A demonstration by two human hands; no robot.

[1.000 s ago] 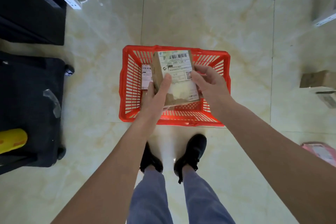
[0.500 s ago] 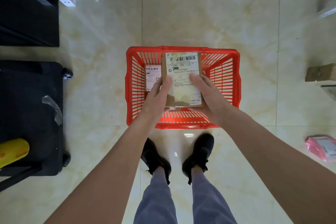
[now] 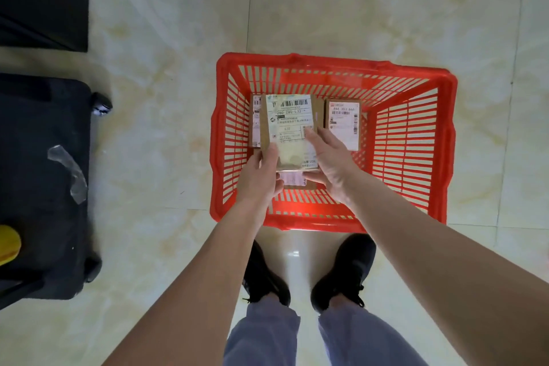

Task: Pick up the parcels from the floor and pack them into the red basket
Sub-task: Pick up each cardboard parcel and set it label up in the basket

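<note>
Glossy cream marble-look floor tiles (image 3: pixel 341 3) across the whole view, crossed by thin grout lines. Landmark for everything below: red basket (image 3: pixel 411 145), a slatted plastic crate standing on the tiles just ahead of two black shoes (image 3: pixel 344 273). Well to the left of the basket, a black wheeled case (image 3: pixel 38 187) with a strip of clear tape (image 3: pixel 69 172) stuck on its top and a yellow object (image 3: pixel 9 244) at its near-left edge, cut off by the frame. Farther left and beyond, a dark panel (image 3: pixel 41 0) in the corner.

Over the basket's left half, held above its floor: brown cardboard parcel (image 3: pixel 292 128), upright on its long axis, large white shipping label with barcode facing up. Left hand (image 3: pixel 261 178) clamped on its near-left corner, thumb on the label, fingers hidden under the box. Right hand (image 3: pixel 329 163) clamped on its near-right edge, thumb lying across the label, palm against the side.

Inside the basket, against the far wall toward the right: second boxed parcel (image 3: pixel 343 125), lying flat, label up. Peeking out on the left from under the held box, another labelled parcel (image 3: pixel 256 122); below the held box, a sliver of one more label (image 3: pixel 294 179), mostly hidden.
</note>
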